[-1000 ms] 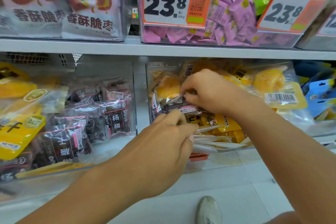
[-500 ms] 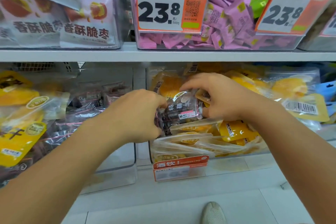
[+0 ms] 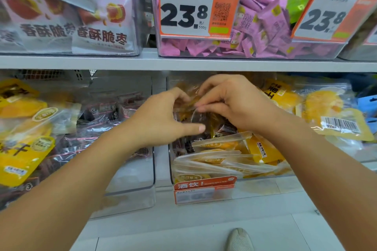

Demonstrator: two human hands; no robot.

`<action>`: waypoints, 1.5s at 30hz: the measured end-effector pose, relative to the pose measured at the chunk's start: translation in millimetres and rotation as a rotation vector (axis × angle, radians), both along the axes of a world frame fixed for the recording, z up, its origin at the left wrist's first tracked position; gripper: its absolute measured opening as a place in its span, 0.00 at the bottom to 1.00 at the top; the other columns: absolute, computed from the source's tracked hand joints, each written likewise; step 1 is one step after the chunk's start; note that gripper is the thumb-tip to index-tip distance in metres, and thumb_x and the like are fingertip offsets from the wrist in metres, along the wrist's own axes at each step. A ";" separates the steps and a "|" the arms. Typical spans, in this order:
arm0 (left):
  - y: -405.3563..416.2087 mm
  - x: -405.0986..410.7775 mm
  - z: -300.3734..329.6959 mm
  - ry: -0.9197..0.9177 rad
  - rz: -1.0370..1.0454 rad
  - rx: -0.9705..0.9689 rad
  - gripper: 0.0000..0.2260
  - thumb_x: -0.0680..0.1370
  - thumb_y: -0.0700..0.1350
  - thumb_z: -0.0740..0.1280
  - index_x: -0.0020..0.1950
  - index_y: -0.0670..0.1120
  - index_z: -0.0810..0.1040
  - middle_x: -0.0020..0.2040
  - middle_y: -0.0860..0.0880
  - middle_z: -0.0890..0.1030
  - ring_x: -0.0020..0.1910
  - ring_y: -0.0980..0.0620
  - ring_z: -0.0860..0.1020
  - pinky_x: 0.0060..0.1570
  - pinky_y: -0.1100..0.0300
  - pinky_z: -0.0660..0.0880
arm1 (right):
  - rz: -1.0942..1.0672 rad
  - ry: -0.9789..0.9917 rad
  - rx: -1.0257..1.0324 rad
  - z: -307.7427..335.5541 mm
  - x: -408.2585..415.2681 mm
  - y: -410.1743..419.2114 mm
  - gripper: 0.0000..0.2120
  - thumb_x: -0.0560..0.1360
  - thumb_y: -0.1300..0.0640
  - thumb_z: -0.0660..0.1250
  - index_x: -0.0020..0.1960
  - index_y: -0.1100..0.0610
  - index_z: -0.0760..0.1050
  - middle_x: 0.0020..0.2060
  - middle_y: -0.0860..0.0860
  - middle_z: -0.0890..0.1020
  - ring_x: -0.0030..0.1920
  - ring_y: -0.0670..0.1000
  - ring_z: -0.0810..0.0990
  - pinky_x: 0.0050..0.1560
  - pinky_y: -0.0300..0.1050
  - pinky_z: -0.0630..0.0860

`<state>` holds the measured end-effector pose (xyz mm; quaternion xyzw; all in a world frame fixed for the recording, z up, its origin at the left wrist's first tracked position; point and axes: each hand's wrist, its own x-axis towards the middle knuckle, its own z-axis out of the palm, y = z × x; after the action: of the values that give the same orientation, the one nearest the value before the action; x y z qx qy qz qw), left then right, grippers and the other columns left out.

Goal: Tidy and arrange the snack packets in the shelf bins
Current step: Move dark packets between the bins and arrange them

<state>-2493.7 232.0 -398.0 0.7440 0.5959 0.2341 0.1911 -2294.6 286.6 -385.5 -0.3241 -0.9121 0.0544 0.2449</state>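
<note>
An orange price tag (image 3: pixel 199 7) reads "23.8", per 500g. Directly below it, in a clear bin (image 3: pixel 265 184) of yellow packets, the left hand (image 3: pixel 163 120) and right hand (image 3: pixel 230 106) together pinch a dark, clear-wrapped snack packet (image 3: pixel 206 122).

Bright, even store light from overhead; colours slightly washed. Upper shelf edge (image 3: pixel 183 63) casts a soft shadow band over the backs of the lower bins. White glare streaks on the clear mango packets (image 3: pixel 220 161) and on the clear bin front (image 3: pixel 130 177) at lower left. Centre price tag (image 3: pixel 195 8) reads sharp. Right price tag (image 3: pixel 326 16) smeared, digits soft. Left hand (image 3: pixel 163 120) and right hand (image 3: pixel 234 104) show motion blur at the fingers (image 3: pixel 195 127); dark packet (image 3: pixel 204 120) between them indistinct. Wide-angle bowing: shelf line curves, frame edges stretched, yellow packets (image 3: pixel 20 138) at far left soft. Shoe tip (image 3: pixel 238 239) at bottom slightly blurred.
</note>
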 end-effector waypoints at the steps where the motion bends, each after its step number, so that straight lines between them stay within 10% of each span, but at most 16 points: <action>1: 0.8 -0.2 -0.5 -0.062 0.018 0.035 0.31 0.68 0.62 0.76 0.66 0.53 0.75 0.61 0.57 0.78 0.60 0.58 0.76 0.61 0.58 0.73 | 0.015 0.083 -0.041 2.8 -3.3 -2.4 0.05 0.74 0.56 0.74 0.48 0.52 0.87 0.48 0.47 0.84 0.48 0.45 0.81 0.51 0.52 0.78; 6: -1.9 2.3 -14.8 -0.088 0.031 0.250 0.10 0.77 0.56 0.69 0.50 0.51 0.84 0.38 0.54 0.82 0.38 0.58 0.78 0.42 0.55 0.75 | 0.067 0.259 -0.210 5.8 -11.0 -8.5 0.09 0.76 0.59 0.72 0.55 0.55 0.85 0.50 0.46 0.86 0.52 0.42 0.83 0.57 0.46 0.79; 12: -13.7 -9.1 -26.9 -0.209 0.078 0.449 0.13 0.82 0.47 0.64 0.39 0.46 0.75 0.29 0.51 0.73 0.32 0.52 0.72 0.33 0.59 0.65 | -0.021 -0.006 -0.328 -6.1 -1.3 -6.3 0.29 0.80 0.45 0.63 0.79 0.45 0.59 0.69 0.45 0.75 0.68 0.42 0.73 0.69 0.48 0.72; 19: -32.4 -24.1 -10.5 -0.676 0.378 0.231 0.14 0.85 0.45 0.58 0.43 0.50 0.79 0.37 0.58 0.83 0.35 0.62 0.80 0.41 0.64 0.78 | 0.047 -0.088 -0.533 -3.9 -7.3 -5.9 0.23 0.72 0.46 0.75 0.65 0.50 0.79 0.56 0.45 0.84 0.53 0.44 0.83 0.57 0.48 0.79; 23: -33.0 -38.3 -2.7 -1.124 0.570 0.071 0.12 0.86 0.42 0.57 0.47 0.50 0.78 0.31 0.55 0.82 0.24 0.59 0.79 0.23 0.65 0.73 | -0.065 -0.463 -0.375 -4.1 -36.7 -8.2 0.42 0.66 0.40 0.78 0.76 0.48 0.67 0.71 0.45 0.73 0.68 0.48 0.73 0.68 0.48 0.72; 27: -26.1 -42.1 -4.9 -1.213 0.680 0.016 0.09 0.85 0.41 0.59 0.65 0.46 0.71 0.50 0.47 0.79 0.27 0.55 0.82 0.22 0.63 0.75 | -0.128 -0.612 -0.403 -14.1 -59.9 -4.3 0.52 0.64 0.34 0.77 0.79 0.50 0.58 0.76 0.48 0.66 0.73 0.53 0.67 0.71 0.51 0.69; 31: -18.7 -42.6 -9.2 -1.148 0.651 -0.011 0.17 0.83 0.42 0.64 0.68 0.56 0.65 0.62 0.43 0.76 0.43 0.45 0.84 0.24 0.61 0.77 | -0.156 -0.786 -0.286 -20.6 -81.1 -0.2 0.34 0.65 0.39 0.78 0.63 0.55 0.74 0.55 0.53 0.78 0.52 0.55 0.78 0.52 0.51 0.80; 35: -21.7 -39.5 -13.0 -0.952 0.484 -0.023 0.08 0.83 0.42 0.65 0.52 0.55 0.81 0.55 0.48 0.82 0.48 0.47 0.83 0.40 0.54 0.82 | -0.185 -0.559 -0.304 -6.7 -74.8 6.5 0.27 0.62 0.48 0.81 0.57 0.56 0.77 0.47 0.48 0.81 0.42 0.50 0.80 0.41 0.41 0.80; 39: -26.2 -35.9 -10.6 -0.670 0.401 0.165 0.12 0.84 0.42 0.62 0.55 0.58 0.81 0.49 0.59 0.79 0.44 0.65 0.76 0.39 0.74 0.68 | -0.265 -0.081 -0.385 18.1 -52.1 -10.9 0.36 0.62 0.60 0.80 0.69 0.55 0.75 0.46 0.41 0.83 0.29 0.33 0.72 0.32 0.22 0.67; 41: -23.9 -37.0 -11.3 -0.617 0.415 0.210 0.11 0.84 0.44 0.61 0.58 0.57 0.81 0.51 0.53 0.79 0.43 0.62 0.75 0.37 0.73 0.67 | -0.282 0.202 -0.647 14.8 -41.9 -23.8 0.33 0.62 0.69 0.79 0.65 0.57 0.77 0.32 0.44 0.83 0.29 0.39 0.79 0.31 0.35 0.77; 45: -23.2 -43.5 -10.0 -0.605 0.512 0.246 0.04 0.82 0.50 0.65 0.54 0.57 0.79 0.57 0.48 0.79 0.54 0.49 0.77 0.55 0.56 0.73 | -0.392 0.623 -1.047 3.4 -29.0 -31.8 0.29 0.65 0.74 0.75 0.64 0.66 0.75 0.50 0.62 0.85 0.48 0.60 0.86 0.50 0.58 0.83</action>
<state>-2537.2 208.9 -408.0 0.4866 0.6462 0.5517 0.2030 -2323.6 254.8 -382.1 -0.5306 -0.5745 0.5388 0.3132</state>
